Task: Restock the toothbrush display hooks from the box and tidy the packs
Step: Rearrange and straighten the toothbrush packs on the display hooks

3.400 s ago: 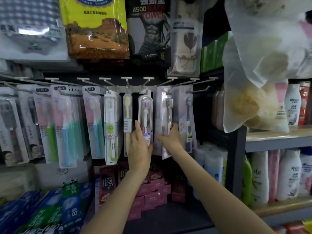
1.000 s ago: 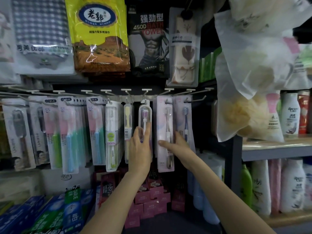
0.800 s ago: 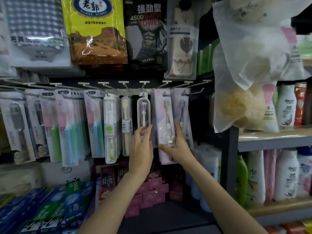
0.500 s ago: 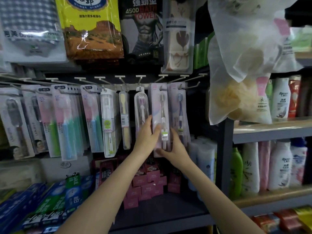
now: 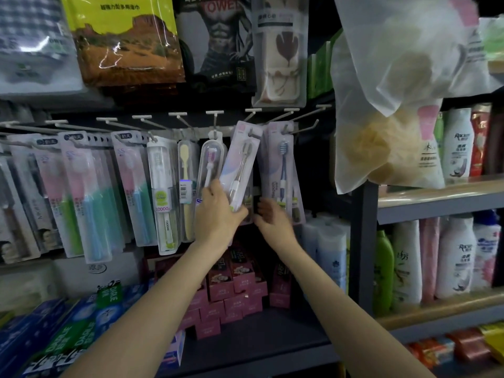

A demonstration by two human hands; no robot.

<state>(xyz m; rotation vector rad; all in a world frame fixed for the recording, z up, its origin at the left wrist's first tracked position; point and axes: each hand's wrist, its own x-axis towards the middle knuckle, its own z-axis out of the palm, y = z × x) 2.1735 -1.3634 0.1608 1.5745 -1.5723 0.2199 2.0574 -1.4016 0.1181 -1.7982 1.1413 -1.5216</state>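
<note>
Shelves behind, your left hand (image 5: 218,214) grips a tilted toothbrush pack (image 5: 240,165); your right hand (image 5: 272,216) is blurred, can't tell.

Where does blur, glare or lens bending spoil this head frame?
Head view: the right hand is smeared by motion, the left hand sharper; glare streaks the yellow bag at top; the hooks fan out and the shelf edges tilt, a wide-angle bend; the lower shelf is dim.
</note>
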